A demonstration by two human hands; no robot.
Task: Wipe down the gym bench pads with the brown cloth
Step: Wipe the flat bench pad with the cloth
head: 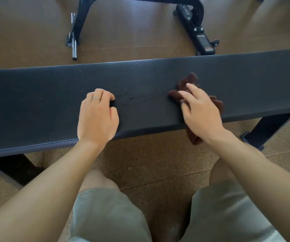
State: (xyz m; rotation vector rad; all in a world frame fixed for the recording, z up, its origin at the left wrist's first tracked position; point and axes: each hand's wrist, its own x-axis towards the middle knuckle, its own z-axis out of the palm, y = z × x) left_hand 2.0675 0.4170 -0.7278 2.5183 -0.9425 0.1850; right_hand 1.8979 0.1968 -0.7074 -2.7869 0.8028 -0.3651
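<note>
A long black textured bench pad [53, 102] runs across the view from left to right. My right hand [200, 110] presses the brown cloth [188, 82] flat on the pad right of centre; part of the cloth hangs over the near edge below my wrist. My left hand [97, 116] rests on the pad near its middle, fingers curled under, a ring on one finger, holding nothing. Small wet droplets and a damp streak [137, 97] show on the pad between my hands.
A black metal equipment frame [198, 30] with a chrome peg [74, 48] stands on the brown cork floor beyond the bench. The bench's black leg [266, 130] is at the right. My knees in light shorts are below the bench.
</note>
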